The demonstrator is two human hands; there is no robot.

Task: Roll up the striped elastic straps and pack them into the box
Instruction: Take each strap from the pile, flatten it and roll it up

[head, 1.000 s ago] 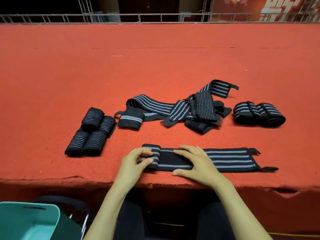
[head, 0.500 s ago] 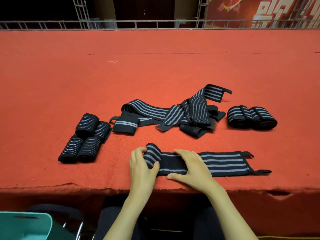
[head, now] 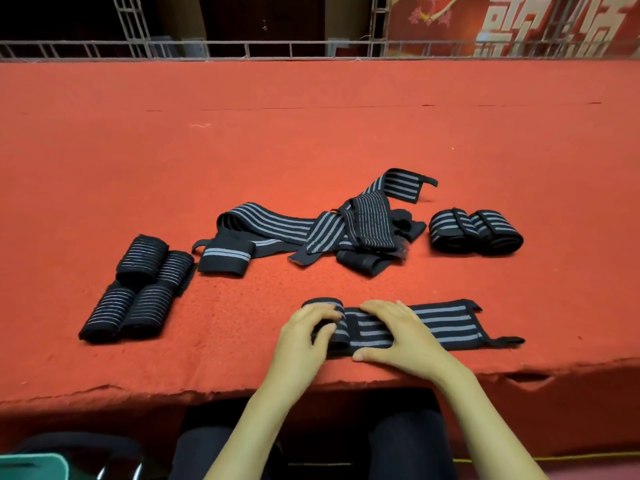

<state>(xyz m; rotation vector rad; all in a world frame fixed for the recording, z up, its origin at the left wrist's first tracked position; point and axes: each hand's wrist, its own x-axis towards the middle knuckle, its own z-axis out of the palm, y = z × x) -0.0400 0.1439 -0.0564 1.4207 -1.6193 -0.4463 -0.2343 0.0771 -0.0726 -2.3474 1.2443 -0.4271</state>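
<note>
Hands work at the near edge of the red table (head: 311,133) in the head view. The left hand (head: 304,336) curls its fingers over the small roll (head: 323,303) begun at the left end of a striped strap (head: 443,323), gripping it. The right hand (head: 398,336) lies flat and spread on the strap just right of the roll, pressing it to the felt and holding nothing. The rest of the strap lies flat toward the right and ends in a thin tab (head: 509,340).

To roll well, the left hand should probably turn the roll rightward with firm, even pressure while the right hand slides ahead, holding the strap taut and the stripes square, so the edges do not spiral. Elastic likely springs open, so the roll should stay pinned until the tab is wrapped round.

Finished rolls (head: 138,289) lie at the left, a loose pile (head: 329,230) farther back. A corner of what is probably the box (head: 31,465) shows low at the near left, well apart from the strap.
</note>
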